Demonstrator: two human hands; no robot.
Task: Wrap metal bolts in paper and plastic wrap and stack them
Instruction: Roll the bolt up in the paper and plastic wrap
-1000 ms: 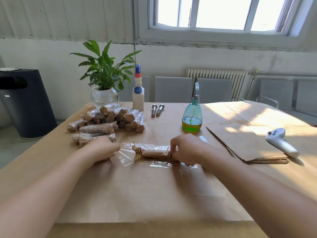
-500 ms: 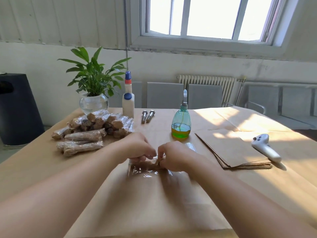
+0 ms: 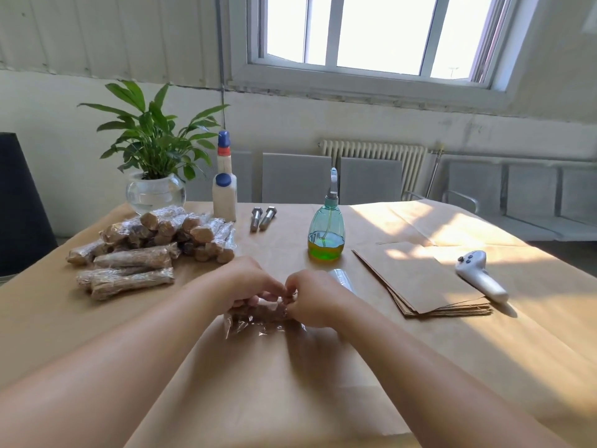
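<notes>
Both forearms reach in from 7 and 5 o'clock, converging mid-frame. Left hand [image 3: 245,282] and right hand [image 3: 311,299] sit knuckles-up, nearly touching, fingers curled down pinching the wrapped bolt [image 3: 261,313] between them.

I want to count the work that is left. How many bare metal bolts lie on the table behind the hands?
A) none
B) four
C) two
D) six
C: two bare bolts lie side by side between the white bottle and the green spray bottle.
</notes>
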